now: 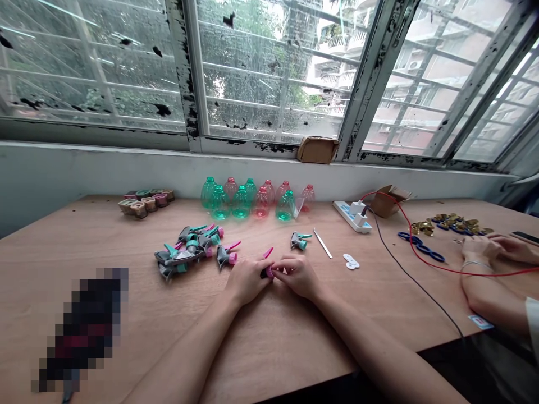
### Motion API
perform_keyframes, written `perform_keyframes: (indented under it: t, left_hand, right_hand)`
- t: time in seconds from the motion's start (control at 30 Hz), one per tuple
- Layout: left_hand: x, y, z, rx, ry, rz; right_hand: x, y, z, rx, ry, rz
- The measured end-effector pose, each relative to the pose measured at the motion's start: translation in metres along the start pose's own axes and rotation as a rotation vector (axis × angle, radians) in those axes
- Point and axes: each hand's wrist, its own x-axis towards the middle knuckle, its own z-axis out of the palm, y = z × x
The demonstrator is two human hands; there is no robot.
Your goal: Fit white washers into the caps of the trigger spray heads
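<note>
Pinching a small pink plastic piece (269, 272) between left hand (247, 280) and right hand (300, 275), just beside spray heads (187, 249); green and pink bottles (252, 199) standing upright behind those heads.

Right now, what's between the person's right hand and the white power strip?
In the head view, a teal-and-grey spray trigger head and a thin metal tool lie between the right hand and the white power strip.

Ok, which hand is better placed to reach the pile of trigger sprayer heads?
Left, probably. The left hand is on the same side as the pile of trigger sprayer heads, while the right hand is farther off, beyond the small pink-capped part that both hands hold.
</note>
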Motion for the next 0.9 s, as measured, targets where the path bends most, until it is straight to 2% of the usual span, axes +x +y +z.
perform_keyframes:
  t: [0.3, 0.5, 0.8, 0.9]
  left_hand:
    - [-0.0005, 0.0009, -0.0007, -0.016, 0.001, -0.007]
    - [-0.0005, 0.0004, 0.0002, -0.02, 0.012, -0.007]
    - [0.0002, -0.0003, 0.0001, 0.009, -0.006, 0.001]
    - [0.0004, -0.0009, 0.0013, -0.04, 0.01, -0.024]
  right_hand:
    - [-0.0003, 0.0038, 0.001, 0.009, -0.03, 0.022]
    - [0.0003, 0.0015, 0.0011, -0.023, -0.001, 0.046]
    - [-0.0006, 0.0014, 0.003, 0.125, -0.058, 0.155]
    - [-0.0007, 0.0004, 0.0011, 0.125, -0.012, 0.153]
